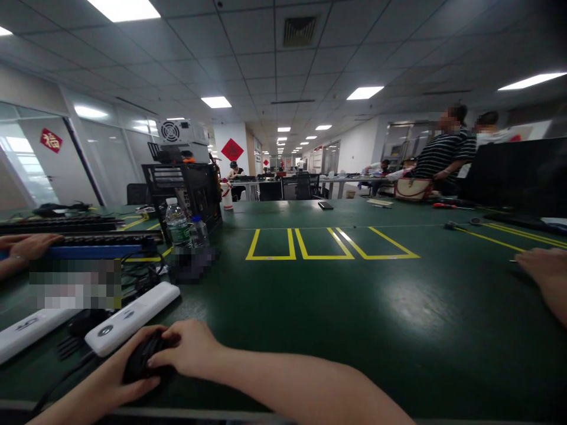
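Over the shiny green table (328,307), beside a long white plastic bar (133,319), held a rounded black thing (140,359) in left hand (116,370) and right hand (192,347).

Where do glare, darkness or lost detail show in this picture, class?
Head view: glare whitens a patch of the green table; head view: a ceiling light looks blown out, while the top right corner falls dark; head view: the black object between left hand and right hand shows little detail.

The left hand (116,372) and right hand (194,347) hold a black object (140,358).
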The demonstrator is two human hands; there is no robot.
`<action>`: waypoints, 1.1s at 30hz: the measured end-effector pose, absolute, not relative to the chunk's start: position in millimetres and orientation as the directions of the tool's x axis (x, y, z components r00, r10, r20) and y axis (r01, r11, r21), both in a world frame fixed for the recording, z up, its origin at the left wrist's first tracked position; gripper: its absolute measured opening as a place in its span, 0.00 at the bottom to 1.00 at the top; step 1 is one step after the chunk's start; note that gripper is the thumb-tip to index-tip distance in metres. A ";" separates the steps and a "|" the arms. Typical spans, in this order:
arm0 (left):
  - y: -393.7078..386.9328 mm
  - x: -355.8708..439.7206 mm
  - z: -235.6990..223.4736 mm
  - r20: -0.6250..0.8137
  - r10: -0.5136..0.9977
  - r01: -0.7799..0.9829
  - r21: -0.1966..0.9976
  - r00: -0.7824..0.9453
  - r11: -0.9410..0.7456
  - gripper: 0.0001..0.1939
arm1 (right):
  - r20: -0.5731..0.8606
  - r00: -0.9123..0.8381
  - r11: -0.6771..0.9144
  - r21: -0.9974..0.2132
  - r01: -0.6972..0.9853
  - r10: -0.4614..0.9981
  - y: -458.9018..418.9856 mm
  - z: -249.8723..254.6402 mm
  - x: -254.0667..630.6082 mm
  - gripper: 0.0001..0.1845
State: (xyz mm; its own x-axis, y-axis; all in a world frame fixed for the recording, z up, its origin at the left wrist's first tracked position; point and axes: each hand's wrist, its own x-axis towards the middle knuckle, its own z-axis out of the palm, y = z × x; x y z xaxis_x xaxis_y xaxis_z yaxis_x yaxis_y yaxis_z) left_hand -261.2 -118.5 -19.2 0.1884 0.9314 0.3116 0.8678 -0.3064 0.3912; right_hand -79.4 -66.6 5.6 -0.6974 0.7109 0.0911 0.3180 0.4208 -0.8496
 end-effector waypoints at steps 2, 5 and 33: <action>-101.9 -221.3 -4.3 0.189 0.954 0.802 0.518 0.234 -0.299 0.30 | 0.126 -0.650 0.400 -0.869 0.293 0.749 -48.3 2.8 -51.0 0.19; -57.8 -149.9 11.8 0.167 0.907 0.650 0.648 0.387 -0.397 0.29 | 0.164 -0.553 0.380 -0.874 0.303 0.817 -17.0 3.5 14.4 0.17; 9.3 8.0 9.6 0.501 0.540 0.459 0.287 0.677 -0.841 0.32 | 0.227 -0.381 0.273 -0.959 0.071 0.896 -2.4 1.8 186.0 0.14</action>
State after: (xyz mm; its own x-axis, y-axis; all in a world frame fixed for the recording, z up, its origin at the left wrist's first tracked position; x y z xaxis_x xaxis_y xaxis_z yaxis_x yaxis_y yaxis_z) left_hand 8.0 9.3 9.6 0.6767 0.5398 0.5007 0.4587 -0.8411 0.2867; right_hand 186.0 -2.4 1.8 -0.3810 0.8963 0.2269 0.0711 0.2731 -0.9594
